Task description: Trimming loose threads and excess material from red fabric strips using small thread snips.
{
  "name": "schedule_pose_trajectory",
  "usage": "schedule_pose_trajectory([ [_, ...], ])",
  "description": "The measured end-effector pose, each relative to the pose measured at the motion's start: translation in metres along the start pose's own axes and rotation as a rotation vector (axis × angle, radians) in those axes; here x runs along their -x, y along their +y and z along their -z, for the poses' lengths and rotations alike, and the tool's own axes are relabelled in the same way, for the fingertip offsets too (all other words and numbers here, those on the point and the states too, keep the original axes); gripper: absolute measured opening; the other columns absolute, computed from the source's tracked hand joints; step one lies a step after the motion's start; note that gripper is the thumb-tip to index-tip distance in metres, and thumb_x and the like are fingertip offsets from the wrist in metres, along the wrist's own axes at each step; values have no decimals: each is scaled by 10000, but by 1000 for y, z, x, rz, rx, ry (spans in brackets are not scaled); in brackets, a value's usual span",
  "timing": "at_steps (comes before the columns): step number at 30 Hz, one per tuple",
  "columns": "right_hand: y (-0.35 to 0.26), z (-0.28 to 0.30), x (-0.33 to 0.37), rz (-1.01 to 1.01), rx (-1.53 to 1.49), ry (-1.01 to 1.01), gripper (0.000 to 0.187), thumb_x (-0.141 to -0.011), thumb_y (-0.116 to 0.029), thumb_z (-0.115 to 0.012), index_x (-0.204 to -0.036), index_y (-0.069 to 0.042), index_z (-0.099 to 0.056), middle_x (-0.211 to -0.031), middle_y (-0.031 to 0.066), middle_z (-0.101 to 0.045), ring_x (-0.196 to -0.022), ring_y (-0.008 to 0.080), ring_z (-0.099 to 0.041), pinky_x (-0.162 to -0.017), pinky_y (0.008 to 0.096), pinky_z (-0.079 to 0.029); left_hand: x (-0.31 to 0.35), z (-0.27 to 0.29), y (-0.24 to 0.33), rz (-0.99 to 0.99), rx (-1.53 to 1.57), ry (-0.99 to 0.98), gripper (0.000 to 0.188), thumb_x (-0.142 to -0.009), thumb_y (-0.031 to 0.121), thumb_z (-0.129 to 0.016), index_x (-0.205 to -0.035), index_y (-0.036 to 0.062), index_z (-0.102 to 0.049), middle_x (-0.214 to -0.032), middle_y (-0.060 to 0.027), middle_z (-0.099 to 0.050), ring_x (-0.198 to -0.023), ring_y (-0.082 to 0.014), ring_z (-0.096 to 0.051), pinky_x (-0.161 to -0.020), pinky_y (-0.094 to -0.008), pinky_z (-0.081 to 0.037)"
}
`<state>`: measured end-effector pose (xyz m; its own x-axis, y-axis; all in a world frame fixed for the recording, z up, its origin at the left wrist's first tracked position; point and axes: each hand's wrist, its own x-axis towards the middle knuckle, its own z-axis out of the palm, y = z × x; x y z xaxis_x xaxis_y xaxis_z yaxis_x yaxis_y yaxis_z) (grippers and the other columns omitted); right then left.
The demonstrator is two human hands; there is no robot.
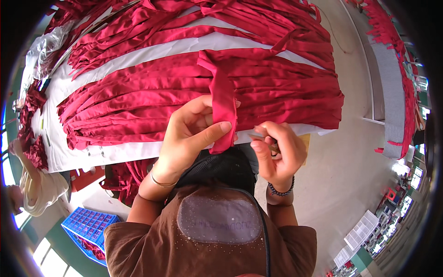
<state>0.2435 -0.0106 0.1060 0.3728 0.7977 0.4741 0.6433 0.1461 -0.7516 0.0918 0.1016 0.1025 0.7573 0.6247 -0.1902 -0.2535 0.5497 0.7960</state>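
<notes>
My left hand [184,136] grips a narrow red fabric strip [223,94] near its lower end, the thumb pressed on top and the fingers behind. The strip's upper part lies over a broad layer of long red strips [143,104] spread across the white-covered table [110,156]. Just right of the strip's lower end, my right hand [285,150] is closed around a small metal tool [257,136]. Its grey pointed tip shows toward the strip, apart from it; the rest is mostly inside the fingers, so its exact kind is hidden.
More red strips [184,34] lie along the far side of the table. Clear plastic wrap [46,51] is at the far left. At left, another person's arm [27,161] reaches to the table. A blue crate [90,226] stands lower left; a grey-topped table [390,92] is at right.
</notes>
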Motion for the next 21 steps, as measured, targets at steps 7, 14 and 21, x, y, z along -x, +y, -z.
schedule_pose_trajectory([
  [7,7,-25,3,62,-47,4,270,-790,-213,-753,-887,-5,-610,-620,40,-544,-480,163,-503,-429,280,-384,-2,0,-4,65,305,-46,309,-890,-13,-589,-1189,-24,-515,-1049,-89,-598,-738,-121,-596,-647,-244,-480],
  [14,13,-35,5,168,-23,19,301,-802,-253,-735,-912,1,-617,-656,54,-572,-480,189,-514,-431,295,-395,-3,4,-11,127,497,-127,237,-901,32,-596,-1128,-1,-537,-978,-68,-587,-639,-102,-539,-552,-223,-423],
  [21,10,-35,4,261,130,71,293,-804,-250,-731,-929,-7,-627,-661,59,-574,-477,193,-512,-425,291,-391,0,2,-12,85,434,-113,228,-911,51,-589,-1127,0,-537,-974,-62,-579,-644,-97,-538,-538,-207,-413],
])
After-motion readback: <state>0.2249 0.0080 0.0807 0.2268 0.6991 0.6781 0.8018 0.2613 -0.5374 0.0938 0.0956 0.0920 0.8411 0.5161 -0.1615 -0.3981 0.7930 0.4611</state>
